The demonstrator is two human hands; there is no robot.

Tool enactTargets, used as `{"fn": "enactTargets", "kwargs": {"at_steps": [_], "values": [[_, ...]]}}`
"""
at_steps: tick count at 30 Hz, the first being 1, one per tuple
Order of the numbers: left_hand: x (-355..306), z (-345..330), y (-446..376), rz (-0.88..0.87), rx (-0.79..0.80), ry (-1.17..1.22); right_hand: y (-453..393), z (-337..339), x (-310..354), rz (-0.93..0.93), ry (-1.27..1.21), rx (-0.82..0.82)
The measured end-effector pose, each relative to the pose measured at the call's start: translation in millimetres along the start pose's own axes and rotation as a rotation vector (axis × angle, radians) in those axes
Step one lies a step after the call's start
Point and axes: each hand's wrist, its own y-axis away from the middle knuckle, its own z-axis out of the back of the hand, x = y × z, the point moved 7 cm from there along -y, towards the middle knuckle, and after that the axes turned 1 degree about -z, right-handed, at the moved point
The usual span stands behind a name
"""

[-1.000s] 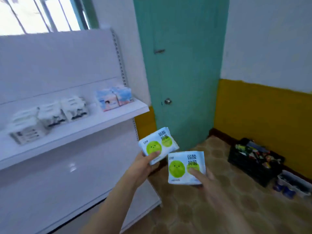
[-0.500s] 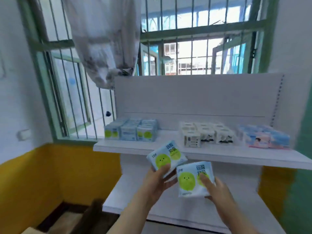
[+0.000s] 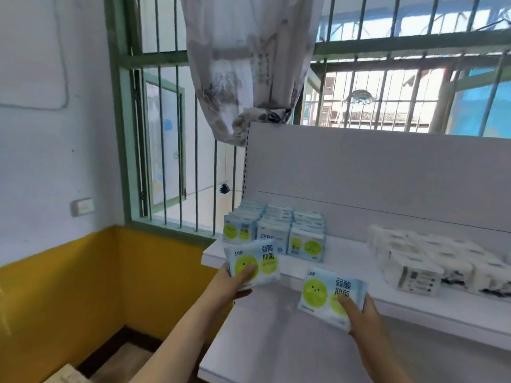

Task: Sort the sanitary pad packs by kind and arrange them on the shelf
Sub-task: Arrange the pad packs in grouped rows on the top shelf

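Each hand holds one green-dot pack in front of the shelf [image 3: 414, 305]: the left hand [image 3: 232, 283] grips the left pack [image 3: 253, 262] near the shelf's left corner, and the right hand [image 3: 356, 308] grips the right pack [image 3: 329, 297] below the shelf's front edge, thumbs on the faces. The packs look light, soft and flat, with smooth, probably slippery film; holding the lower edge seems safest. The matching stack [image 3: 276, 233] stands on the shelf's left end.

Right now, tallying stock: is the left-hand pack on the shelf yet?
Not yet. The left hand holds its pack before the shelf edge.
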Motion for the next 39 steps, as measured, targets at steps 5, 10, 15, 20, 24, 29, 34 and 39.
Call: {"fn": "enactTargets", "kwargs": {"at_steps": [5, 10, 15, 20, 24, 29, 34, 39], "values": [[8.5, -1.2, -72.7, -0.061, 0.054, -0.160, -75.1, -36.2, 8.0, 0.152, 0.127, 0.035], [29.1, -1.0, -154.6, -0.037, 0.066, -0.357, -154.4, -64.0, -5.1, 0.187, 0.259, 0.108], [39.2, 7.1, -218.9, -0.087, 0.016, -0.528, -207.5, -65.2, -19.1, 0.234, 0.451, 0.025], [50.7, 18.4, -224.7, -0.243, -0.183, -0.517, -212.0, -53.9, -27.8, 0.213, 0.343, -0.122], [50.2, 15.7, -223.5, -0.324, -0.203, -0.551, -209.0, -58.9, -25.0, 0.285, 0.394, -0.120], [53.0, 14.6, -223.3, -0.365, -0.181, -0.621, -197.7, -70.4, -18.5, 0.341, 0.545, -0.026], [57.1, 14.9, -224.0, -0.397, -0.143, -0.657, -199.1, -71.6, -20.8, 0.328, 0.628, -0.045], [52.1, 26.9, -217.4, -0.399, -0.094, -0.638, -191.7, -69.0, -12.1, 0.317, 0.733, -0.233]]}}
